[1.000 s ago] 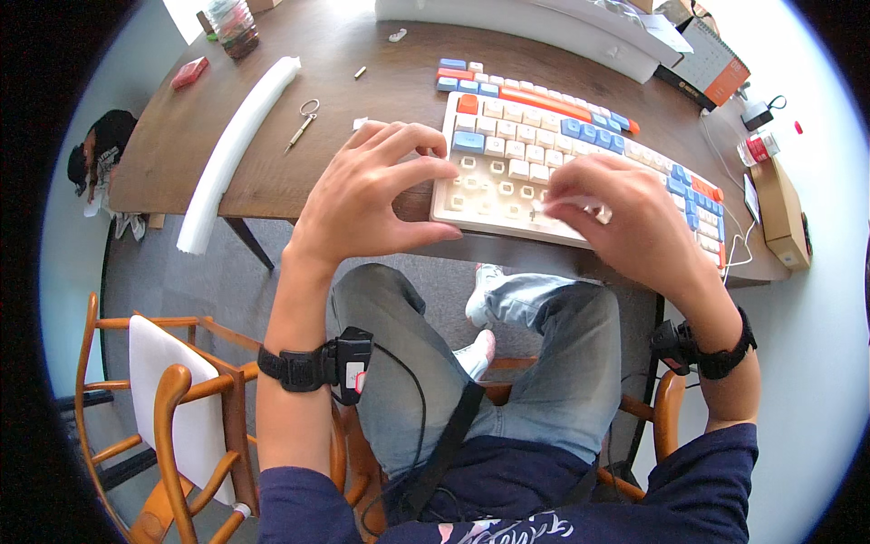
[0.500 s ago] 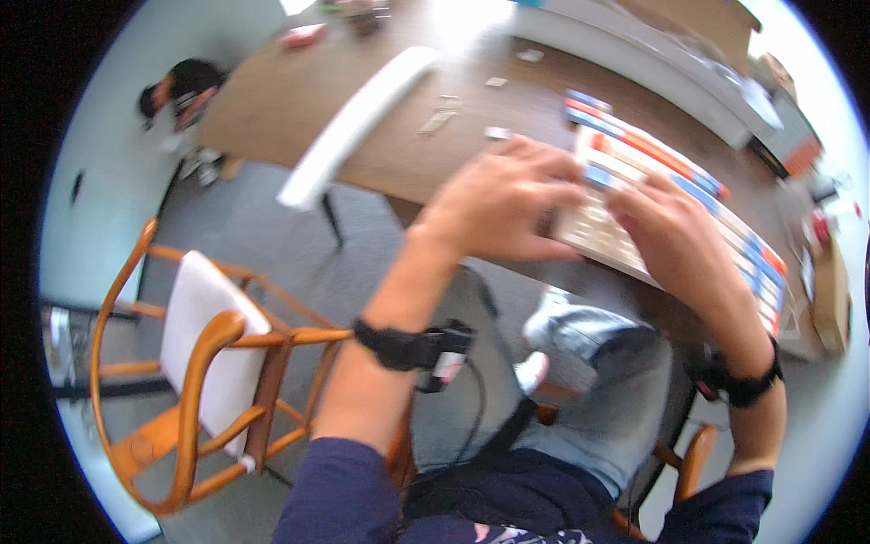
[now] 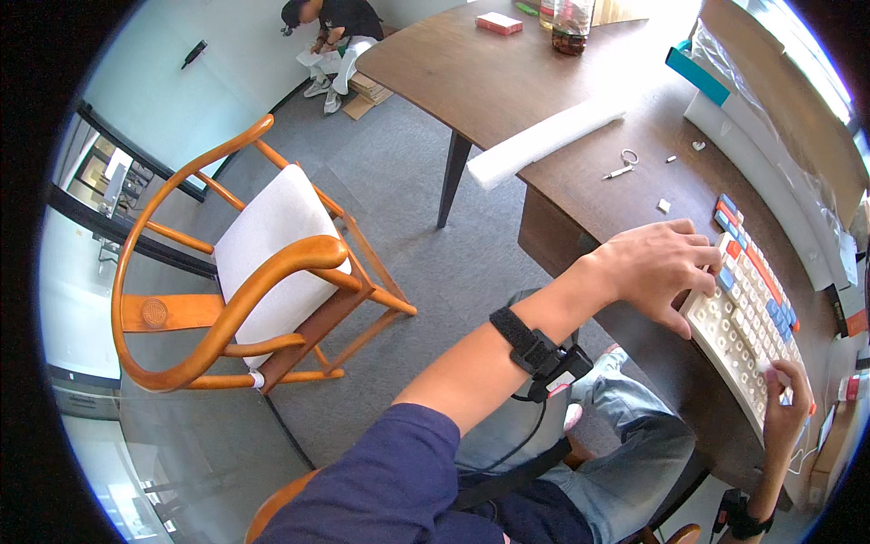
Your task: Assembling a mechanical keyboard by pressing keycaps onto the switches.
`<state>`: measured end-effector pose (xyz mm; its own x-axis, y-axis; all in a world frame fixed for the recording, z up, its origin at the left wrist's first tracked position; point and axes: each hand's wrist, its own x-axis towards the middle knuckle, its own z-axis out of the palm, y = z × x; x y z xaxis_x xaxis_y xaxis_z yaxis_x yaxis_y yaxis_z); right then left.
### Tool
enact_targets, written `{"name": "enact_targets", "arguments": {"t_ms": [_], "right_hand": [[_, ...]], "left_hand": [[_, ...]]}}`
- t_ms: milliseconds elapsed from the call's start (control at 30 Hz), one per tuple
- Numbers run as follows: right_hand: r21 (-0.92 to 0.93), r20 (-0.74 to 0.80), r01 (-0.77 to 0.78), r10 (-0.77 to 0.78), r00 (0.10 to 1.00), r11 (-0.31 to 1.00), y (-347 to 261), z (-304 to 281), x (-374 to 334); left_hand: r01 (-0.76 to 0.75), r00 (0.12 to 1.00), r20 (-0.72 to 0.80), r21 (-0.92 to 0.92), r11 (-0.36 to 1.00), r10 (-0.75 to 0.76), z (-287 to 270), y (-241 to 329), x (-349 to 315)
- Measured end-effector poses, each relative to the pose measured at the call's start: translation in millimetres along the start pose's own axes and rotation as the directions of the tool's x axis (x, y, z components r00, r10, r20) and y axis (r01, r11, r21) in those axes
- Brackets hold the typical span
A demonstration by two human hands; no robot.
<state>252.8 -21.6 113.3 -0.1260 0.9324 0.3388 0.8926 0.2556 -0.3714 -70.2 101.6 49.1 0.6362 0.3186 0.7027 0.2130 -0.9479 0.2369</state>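
A cream keyboard point(image 3: 742, 315) with blue, orange and cream keycaps lies at the right, along the table's near edge. Its near rows show bare sockets where keycaps are off. My left hand point(image 3: 654, 263) grips the keyboard's left end, with the thumb at the near edge and the other fingers curled over the corner. My right hand point(image 3: 787, 410) is over the keyboard's right part, its thumb and forefinger bent together; whatever they pinch, if anything, is too small to make out. A small white keycap point(image 3: 664, 207) lies left of the keyboard.
On the dark wooden table point(image 3: 580, 195) lie a small metal tool with a ring point(image 3: 622, 170) and a white foam roll point(image 3: 544, 143). Long white packaging point(image 3: 761, 181) lines the back. A wooden armchair point(image 3: 281, 263) stands left. Another person point(image 3: 340, 32) sits at the far left.
The view has swung to the right, so the hands and keyboard appear farther right. My right hand has moved away from my left, toward the keyboard's right part.
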Motion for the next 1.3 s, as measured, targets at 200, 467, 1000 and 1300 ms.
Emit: {"name": "enact_targets", "arguments": {"t_ms": [200, 467, 1000, 1300], "right_hand": [[-0.119, -0.314, -0.173, 0.128, 0.941, 0.978, 112.1, -29.7, -41.2], [-0.211, -0.303, -0.184, 0.115, 0.946, 0.960, 91.7, -24.3, -51.2], [-0.094, -0.409, -0.348, 0.282, 0.868, 0.933, 107.0, -41.8, -91.4], [-0.101, -0.352, -0.439, 0.380, 0.855, 0.893, 108.5, -40.5, -88.8]], "left_hand": [[-0.021, 1.000, 0.018, 0.003, 1.000, 0.021, 2.7, 0.1, 4.0], [0.470, 0.761, -0.532, 0.056, 0.881, -0.372, 4.5, -22.2, -1.8], [0.844, 0.530, -0.418, 0.180, 0.505, -0.738, -64.5, -29.9, -22.7], [0.738, 0.672, -0.320, 0.362, 0.569, -0.668, -51.3, -58.0, -45.7]]}}
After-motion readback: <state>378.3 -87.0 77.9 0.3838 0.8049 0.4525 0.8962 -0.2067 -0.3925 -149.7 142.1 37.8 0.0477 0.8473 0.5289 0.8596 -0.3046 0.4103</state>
